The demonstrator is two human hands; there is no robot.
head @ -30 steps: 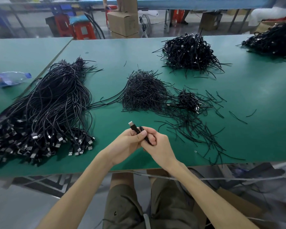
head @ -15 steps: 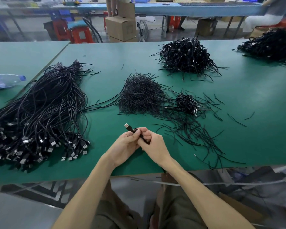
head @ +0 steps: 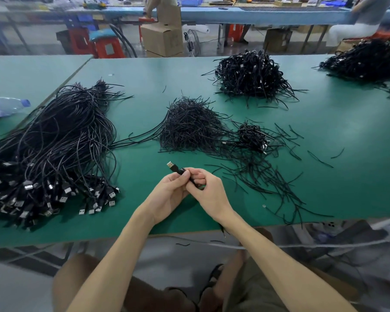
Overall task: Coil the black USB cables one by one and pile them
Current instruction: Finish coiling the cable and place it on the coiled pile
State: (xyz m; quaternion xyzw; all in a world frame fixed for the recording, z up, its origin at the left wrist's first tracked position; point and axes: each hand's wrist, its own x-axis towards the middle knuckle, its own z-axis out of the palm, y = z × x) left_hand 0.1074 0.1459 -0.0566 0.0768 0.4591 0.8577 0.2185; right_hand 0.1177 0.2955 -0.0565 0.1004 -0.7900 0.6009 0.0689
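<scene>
Head view shows the left grip (head: pixel 167 194) and right grip (head: pixel 208 194) pressed together just above the near part of the green surface (head: pixel 338 181), both with fingers curled round one black cable (head: pixel 178 170). Its metal-tipped plug (head: pixel 171 165) sticks out up and to the left past the left thumb, and the rest of the cable is hidden among the fingers. To the right of the hands, loose ties (head: pixel 268 185) lie scattered across the surface. Beyond the hands sits a heap of ties (head: pixel 189 127), with a small pile of coils (head: pixel 253 137) just to its right. A big bundle of uncoiled cables (head: pixel 54 143) covers the left side, plugs toward the near edge. Farther back lie a large pile (head: pixel 252 75) and another pile (head: pixel 365 61) at far right. A plastic bottle (head: pixel 5 106) lies at the left edge.
</scene>
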